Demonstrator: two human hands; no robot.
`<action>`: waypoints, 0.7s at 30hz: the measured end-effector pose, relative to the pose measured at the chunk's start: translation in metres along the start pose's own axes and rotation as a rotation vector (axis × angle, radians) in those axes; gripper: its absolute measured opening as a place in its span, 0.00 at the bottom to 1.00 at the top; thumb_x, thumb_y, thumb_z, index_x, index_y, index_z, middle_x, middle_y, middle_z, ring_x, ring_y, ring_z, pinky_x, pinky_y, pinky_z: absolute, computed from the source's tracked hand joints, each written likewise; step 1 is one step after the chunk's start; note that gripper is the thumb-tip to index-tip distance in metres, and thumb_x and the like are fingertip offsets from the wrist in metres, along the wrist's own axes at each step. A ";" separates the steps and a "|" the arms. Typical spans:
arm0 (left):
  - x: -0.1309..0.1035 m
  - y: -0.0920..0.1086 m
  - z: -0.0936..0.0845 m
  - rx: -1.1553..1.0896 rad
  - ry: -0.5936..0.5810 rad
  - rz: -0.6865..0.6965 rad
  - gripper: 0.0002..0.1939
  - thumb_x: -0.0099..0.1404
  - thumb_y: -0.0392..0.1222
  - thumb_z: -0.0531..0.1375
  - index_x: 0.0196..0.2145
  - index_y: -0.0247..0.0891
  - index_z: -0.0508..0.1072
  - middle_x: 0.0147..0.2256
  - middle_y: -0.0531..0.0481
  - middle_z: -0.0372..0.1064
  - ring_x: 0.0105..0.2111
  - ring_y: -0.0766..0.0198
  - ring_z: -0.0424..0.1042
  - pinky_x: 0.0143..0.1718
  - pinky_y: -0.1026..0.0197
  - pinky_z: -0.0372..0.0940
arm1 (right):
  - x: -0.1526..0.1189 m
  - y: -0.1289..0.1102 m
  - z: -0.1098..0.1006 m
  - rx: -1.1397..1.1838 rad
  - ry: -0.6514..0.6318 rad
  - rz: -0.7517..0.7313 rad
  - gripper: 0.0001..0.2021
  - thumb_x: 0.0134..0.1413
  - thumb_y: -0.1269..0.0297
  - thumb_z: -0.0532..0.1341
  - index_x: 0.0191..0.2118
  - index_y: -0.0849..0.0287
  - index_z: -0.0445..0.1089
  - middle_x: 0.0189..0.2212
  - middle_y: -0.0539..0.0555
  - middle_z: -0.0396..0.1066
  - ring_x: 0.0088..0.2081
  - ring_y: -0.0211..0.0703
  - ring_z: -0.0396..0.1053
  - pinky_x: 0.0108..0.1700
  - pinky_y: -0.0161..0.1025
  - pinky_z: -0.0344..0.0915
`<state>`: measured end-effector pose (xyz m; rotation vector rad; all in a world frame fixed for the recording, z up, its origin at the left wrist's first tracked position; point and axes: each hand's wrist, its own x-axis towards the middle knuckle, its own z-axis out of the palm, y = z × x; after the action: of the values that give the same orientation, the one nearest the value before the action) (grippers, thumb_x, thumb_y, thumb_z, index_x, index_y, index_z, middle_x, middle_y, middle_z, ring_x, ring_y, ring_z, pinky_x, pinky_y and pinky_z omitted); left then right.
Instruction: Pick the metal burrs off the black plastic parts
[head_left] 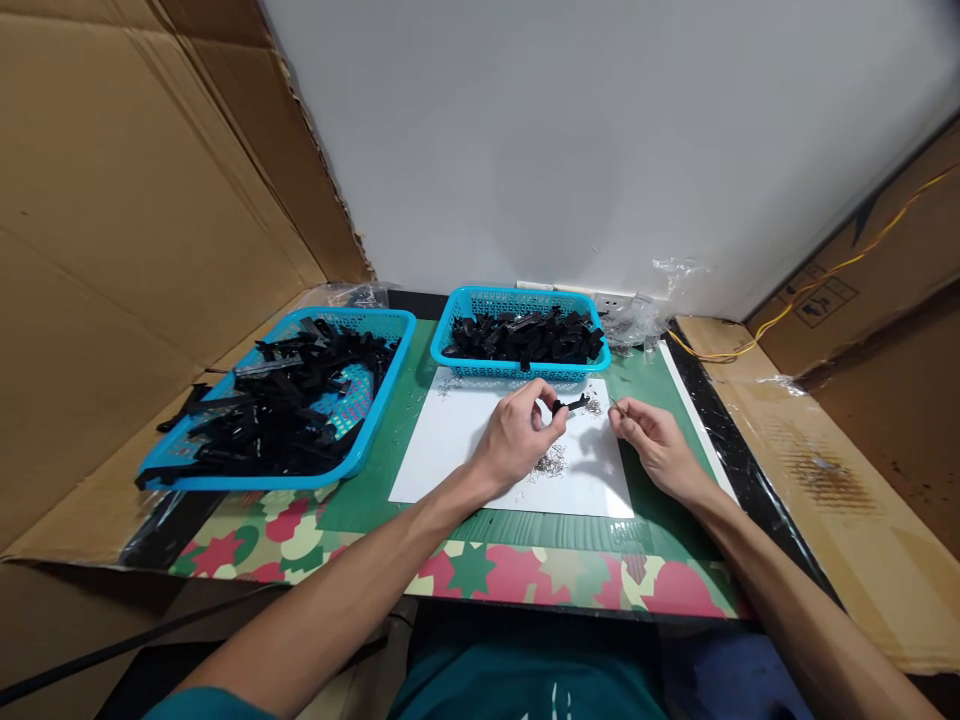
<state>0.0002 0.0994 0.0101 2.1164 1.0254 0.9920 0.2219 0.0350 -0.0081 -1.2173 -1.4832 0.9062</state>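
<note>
My left hand (517, 437) pinches a small black plastic part (574, 404) between thumb and fingers, its slim end pointing right. A short way to the right, my right hand (654, 440) is closed in a pinch on a thin, tiny metal piece (616, 408), too small to name surely. Both hands are over a white sheet of paper (431, 470). On the sheet lies a loose pile of small thin metal pieces (551, 461), partly behind my left hand. Another little heap of them lies just beyond the black part.
A blue basket (525, 371) of black parts stands behind the sheet; a larger blue basket (371, 440) of longer black parts is at left. Cardboard walls (97, 200) rise on both sides. Clear plastic bags (637, 325) and a yellow cable (750, 345) lie at back right.
</note>
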 end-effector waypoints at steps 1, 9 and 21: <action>0.000 0.000 0.000 -0.002 -0.002 -0.007 0.06 0.68 0.42 0.63 0.36 0.40 0.69 0.28 0.57 0.67 0.27 0.65 0.68 0.31 0.62 0.61 | -0.001 0.000 -0.001 -0.004 -0.002 0.007 0.26 0.63 0.37 0.61 0.29 0.56 0.63 0.26 0.47 0.56 0.29 0.38 0.52 0.31 0.37 0.53; 0.000 -0.003 -0.001 -0.047 -0.048 0.022 0.07 0.68 0.43 0.64 0.40 0.40 0.71 0.33 0.55 0.72 0.28 0.66 0.70 0.32 0.62 0.62 | 0.016 -0.011 0.004 -0.079 0.162 0.107 0.35 0.64 0.37 0.62 0.19 0.54 0.45 0.19 0.43 0.39 0.24 0.34 0.37 0.28 0.40 0.36; 0.002 0.004 -0.011 -0.157 -0.049 0.073 0.07 0.66 0.37 0.63 0.43 0.39 0.74 0.38 0.51 0.76 0.34 0.64 0.74 0.37 0.62 0.68 | 0.027 -0.012 0.002 -0.099 0.242 0.002 0.19 0.61 0.45 0.67 0.35 0.59 0.74 0.23 0.46 0.59 0.21 0.33 0.45 0.22 0.36 0.41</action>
<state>-0.0060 0.1007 0.0198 2.0506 0.8243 1.0160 0.2168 0.0586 0.0087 -1.3501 -1.3444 0.6666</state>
